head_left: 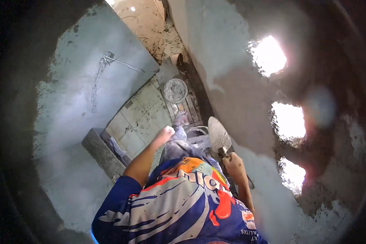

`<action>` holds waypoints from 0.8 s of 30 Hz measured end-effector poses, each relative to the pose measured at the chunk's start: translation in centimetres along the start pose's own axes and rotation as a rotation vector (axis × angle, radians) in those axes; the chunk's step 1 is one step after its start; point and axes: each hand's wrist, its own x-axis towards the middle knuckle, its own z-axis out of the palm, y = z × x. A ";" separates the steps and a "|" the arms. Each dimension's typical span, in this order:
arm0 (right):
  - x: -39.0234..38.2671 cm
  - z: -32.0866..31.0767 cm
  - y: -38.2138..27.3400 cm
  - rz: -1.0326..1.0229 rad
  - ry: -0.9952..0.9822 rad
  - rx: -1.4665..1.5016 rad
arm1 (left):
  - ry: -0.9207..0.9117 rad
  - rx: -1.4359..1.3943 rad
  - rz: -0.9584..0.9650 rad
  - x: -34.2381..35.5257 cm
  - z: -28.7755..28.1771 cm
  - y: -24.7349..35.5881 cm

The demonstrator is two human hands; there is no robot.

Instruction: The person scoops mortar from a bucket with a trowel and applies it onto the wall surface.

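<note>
My right hand [233, 162] grips the handle of a pointed metal trowel [218, 134], its grey, mortar-smeared blade held close to the plastered wall [227, 81] on my right. My left hand [165, 132] hangs out in front of me as a closed fist with nothing visible in it, above the tiled floor [138, 118]. My blue patterned shirt [183, 199] fills the lower middle of the view.
Fresh grey plaster covers the walls on both sides. Bright openings [268, 55] pierce the right wall. A round mesh disc [175, 90] lies on the dirty tiles below. A grey concrete block [101, 152] sits at lower left. A wire [126, 64] sticks out of the left wall.
</note>
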 end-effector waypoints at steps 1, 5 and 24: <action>1.2 0.5 0.0 0.062 -0.063 0.019 | -0.185 0.046 -0.113 0.9 2.1 2.8; 9.3 6.1 -1.3 -0.035 -0.307 -0.380 | -0.295 0.423 -0.170 4.7 4.5 2.3; 54.7 45.4 -2.9 0.001 -0.185 -0.539 | -0.559 0.645 -0.460 14.5 6.3 -3.9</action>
